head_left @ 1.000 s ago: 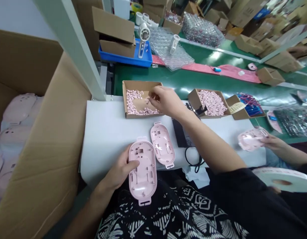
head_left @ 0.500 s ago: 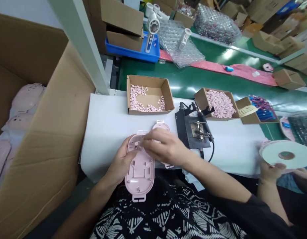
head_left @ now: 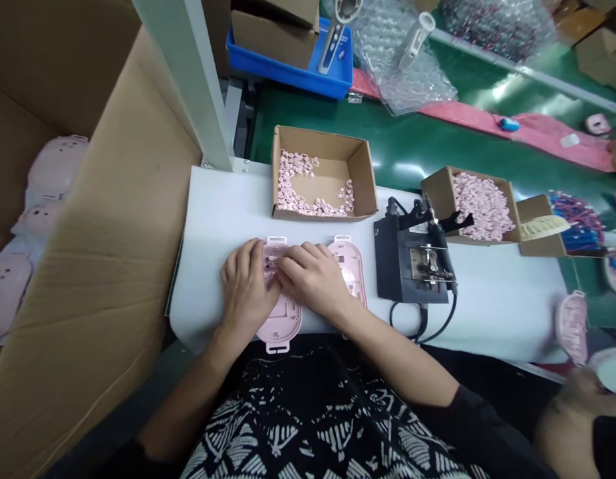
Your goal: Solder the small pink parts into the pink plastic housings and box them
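Right here under my palms, a pink plastic shell, oval, lying flat on the white worktop, its end tab toward me. This one should handle light and stiff: thin moulded plastic, maybe a touch slick, so I'd take it by the rim or that tab. My left hand sits spread over the shell's left side, and my right hand has its fingers curled down on the upper part, right beside the left. Are those fingertips pinching something small? Can't tell from here.

Just right of the shell, a second pink shell: two on the worktop. Straight behind, a cardboard tray of small pink pieces, too many to count. Further right, one black bench machine, then a second carton of pink pieces. Left of the shell, a big cardboard carton with three pink shells showing. Far right, another person's hand near a third loose shell.
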Demonstrator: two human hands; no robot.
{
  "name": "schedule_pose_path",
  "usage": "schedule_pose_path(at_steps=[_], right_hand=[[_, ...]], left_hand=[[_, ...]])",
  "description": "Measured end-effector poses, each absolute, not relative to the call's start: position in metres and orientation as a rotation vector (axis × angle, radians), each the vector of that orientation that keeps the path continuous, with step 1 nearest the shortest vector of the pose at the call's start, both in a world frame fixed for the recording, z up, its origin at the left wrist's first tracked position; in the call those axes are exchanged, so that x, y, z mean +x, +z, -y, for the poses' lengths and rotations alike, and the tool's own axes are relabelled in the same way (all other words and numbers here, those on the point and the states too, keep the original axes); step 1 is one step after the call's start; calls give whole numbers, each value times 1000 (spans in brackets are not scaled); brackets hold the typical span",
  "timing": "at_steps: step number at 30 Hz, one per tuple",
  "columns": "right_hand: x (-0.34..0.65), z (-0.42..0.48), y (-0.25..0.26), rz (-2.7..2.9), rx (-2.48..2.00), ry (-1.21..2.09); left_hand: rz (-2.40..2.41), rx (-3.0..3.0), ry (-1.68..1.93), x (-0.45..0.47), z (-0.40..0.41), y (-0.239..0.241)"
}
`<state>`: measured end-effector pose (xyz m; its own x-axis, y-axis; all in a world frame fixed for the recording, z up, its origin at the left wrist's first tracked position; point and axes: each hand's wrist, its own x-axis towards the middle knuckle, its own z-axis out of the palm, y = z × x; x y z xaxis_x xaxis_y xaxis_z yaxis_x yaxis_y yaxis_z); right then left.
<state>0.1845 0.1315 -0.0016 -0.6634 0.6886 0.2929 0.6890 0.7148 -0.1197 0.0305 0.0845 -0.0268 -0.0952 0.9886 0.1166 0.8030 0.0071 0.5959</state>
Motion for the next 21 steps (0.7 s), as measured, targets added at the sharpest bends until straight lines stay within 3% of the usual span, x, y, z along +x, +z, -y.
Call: schedule_pose_path(at_steps=[13, 21], right_hand=[[184, -135, 11, 2789, -1045, 209], [178, -162, 13, 2687, -1137, 539]], left_hand=[[-1661, 2188, 982, 0, -74, -21], [-1706, 2300, 847, -3, -72, -22]])
